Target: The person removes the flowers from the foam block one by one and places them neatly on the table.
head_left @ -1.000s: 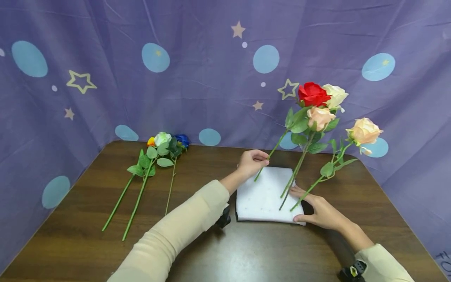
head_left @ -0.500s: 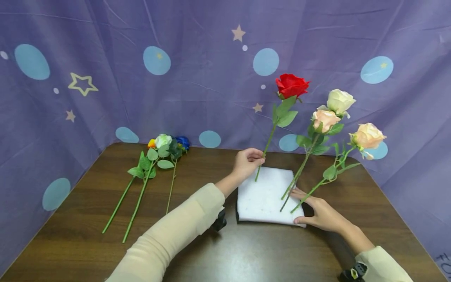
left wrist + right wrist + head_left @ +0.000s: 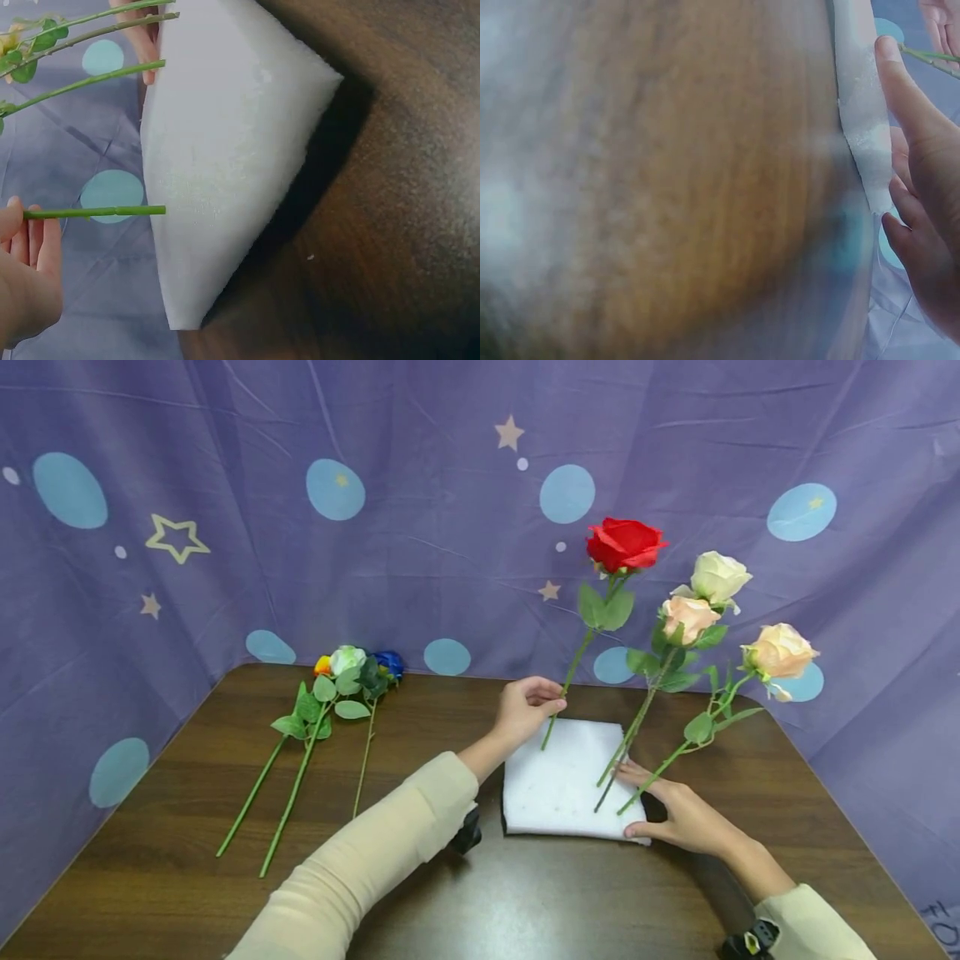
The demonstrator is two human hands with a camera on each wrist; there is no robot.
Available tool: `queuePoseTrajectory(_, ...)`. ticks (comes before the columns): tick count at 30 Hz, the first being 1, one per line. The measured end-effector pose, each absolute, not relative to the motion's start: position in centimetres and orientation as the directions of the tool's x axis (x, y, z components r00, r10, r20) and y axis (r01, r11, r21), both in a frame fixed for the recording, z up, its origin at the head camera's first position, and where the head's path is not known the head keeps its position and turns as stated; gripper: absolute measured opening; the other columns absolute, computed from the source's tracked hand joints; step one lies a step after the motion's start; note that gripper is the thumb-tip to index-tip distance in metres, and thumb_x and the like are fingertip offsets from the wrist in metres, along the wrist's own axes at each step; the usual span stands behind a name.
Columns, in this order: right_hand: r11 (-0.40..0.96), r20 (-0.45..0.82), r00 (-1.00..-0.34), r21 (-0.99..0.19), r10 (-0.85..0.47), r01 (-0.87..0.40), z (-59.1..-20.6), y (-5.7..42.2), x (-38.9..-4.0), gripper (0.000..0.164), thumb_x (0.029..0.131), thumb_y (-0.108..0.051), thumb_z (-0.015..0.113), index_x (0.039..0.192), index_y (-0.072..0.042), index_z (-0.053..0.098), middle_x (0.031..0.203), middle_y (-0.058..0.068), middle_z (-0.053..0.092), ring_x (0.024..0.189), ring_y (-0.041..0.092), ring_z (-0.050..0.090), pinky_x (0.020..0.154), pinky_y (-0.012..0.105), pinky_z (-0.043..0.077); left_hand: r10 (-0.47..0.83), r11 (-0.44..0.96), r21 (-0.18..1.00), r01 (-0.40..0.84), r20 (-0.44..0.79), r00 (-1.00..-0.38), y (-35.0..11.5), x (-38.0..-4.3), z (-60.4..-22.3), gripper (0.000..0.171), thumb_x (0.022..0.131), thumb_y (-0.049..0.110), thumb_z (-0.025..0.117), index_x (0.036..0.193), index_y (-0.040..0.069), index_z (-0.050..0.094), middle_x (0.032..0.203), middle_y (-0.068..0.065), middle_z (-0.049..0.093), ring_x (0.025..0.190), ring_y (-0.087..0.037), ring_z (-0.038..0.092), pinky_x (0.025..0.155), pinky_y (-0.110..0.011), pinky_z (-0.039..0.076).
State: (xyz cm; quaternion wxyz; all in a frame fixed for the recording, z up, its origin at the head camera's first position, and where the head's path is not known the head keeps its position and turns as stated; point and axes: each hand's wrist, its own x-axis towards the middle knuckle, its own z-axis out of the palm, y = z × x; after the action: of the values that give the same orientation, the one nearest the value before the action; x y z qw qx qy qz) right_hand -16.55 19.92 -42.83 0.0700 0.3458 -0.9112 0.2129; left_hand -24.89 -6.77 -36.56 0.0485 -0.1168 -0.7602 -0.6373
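In the head view my left hand (image 3: 527,710) pinches the green stem of a red artificial rose (image 3: 627,545), which leans slightly right. The lower end of that stem (image 3: 127,211) meets the white foam block (image 3: 558,777) near its far left; whether it goes in cannot be seen. My right hand (image 3: 693,814) rests against the block's right side, thumb at the near corner and fingers spread farther back. Standing tilted in the block's right part are a cream-white rose (image 3: 720,578), a pale peach rose (image 3: 688,618) and another peach rose (image 3: 782,652).
On the left of the brown table (image 3: 180,777) lie several artificial flowers, among them a pale green-white one (image 3: 347,657), a blue one (image 3: 387,662) and an orange one (image 3: 322,664). A purple curtain (image 3: 450,577) hangs behind the table.
The red rose has swung left and more upright, away from the cream-white and peach roses. My left hand has shifted slightly left with its stem. My right hand stays at the block.
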Motion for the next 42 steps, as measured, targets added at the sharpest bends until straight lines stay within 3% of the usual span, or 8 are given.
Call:
queuePoseTrajectory(12, 0.66, 0.292, -0.745, -0.346, -0.6, -0.667, -43.0, 19.9, -16.4, 0.081, 0.071, -0.04, 0.081, 0.138, -0.008, 0.051, 0.141, 0.015, 0.055, 0.127, 0.039, 0.05, 0.109, -0.002, 0.017, 0.127, 0.154, 0.948, 0.278, 0.26, -0.957, -7.7, -24.6, -35.8, 0.016, 0.083, 0.001, 0.071, 0.099, -0.003, 0.07, 0.096, -0.022, 0.073, 0.084, -0.031, 0.071, 0.069, -0.019, 0.058)
queuePoseTrajectory(24, 0.653, 0.318, -0.732, -0.332, -0.602, -0.681, -43.1, 19.9, -16.3, 0.082, 0.07, -0.041, 0.082, 0.139, -0.01, 0.05, 0.141, 0.012, 0.055, 0.126, 0.037, 0.051, 0.111, 0.0, 0.018, 0.125, 0.059, 0.976, 0.208, 0.199, -0.972, -11.2, -24.0, -35.8, 0.02, 0.084, -0.001, 0.07, 0.103, -0.006, 0.068, 0.099, -0.026, 0.071, 0.081, -0.022, 0.073, 0.075, -0.027, 0.062)
queuePoseTrajectory(31, 0.657, 0.311, -0.737, -0.335, -0.599, -0.675, -43.1, 20.0, -16.1, 0.081, 0.071, -0.041, 0.081, 0.139, -0.009, 0.051, 0.141, 0.012, 0.055, 0.127, 0.037, 0.051, 0.109, -0.002, 0.017, 0.119, 0.002, 0.996, 0.093, 0.092, -0.989, -13.5, -22.9, -36.5, 0.022, 0.084, -0.005, 0.068, 0.105, -0.01, 0.067, 0.099, -0.027, 0.071, 0.071, -0.006, 0.07, 0.076, -0.032, 0.062)
queuePoseTrajectory(38, 0.654, 0.314, -0.735, -0.335, -0.601, -0.678, -43.0, 20.0, -16.2, 0.081, 0.072, -0.042, 0.08, 0.14, -0.011, 0.05, 0.142, 0.012, 0.054, 0.131, 0.031, 0.049, 0.11, -0.001, 0.018, 0.103, -0.073, 0.995, -0.063, -0.055, -0.993, -15.7, -21.6, -37.8, 0.026, 0.086, -0.008, 0.064, 0.111, -0.012, 0.064, 0.097, -0.02, 0.074, 0.07, -0.007, 0.07, 0.075, -0.029, 0.062)
queuePoseTrajectory(42, 0.65, 0.317, -0.73, -0.333, -0.606, -0.683, -43.0, 20.0, -16.3, 0.08, 0.072, -0.042, 0.08, 0.14, -0.011, 0.05, 0.142, 0.012, 0.054, 0.132, 0.029, 0.048, 0.111, -0.001, 0.018, 0.11, -0.047, 0.993, -0.112, -0.106, -0.988, -17.0, -20.5, -38.1, 0.028, 0.087, -0.005, 0.064, 0.114, -0.01, 0.063, 0.104, -0.023, 0.072, 0.072, -0.008, 0.071, 0.075, -0.027, 0.061)
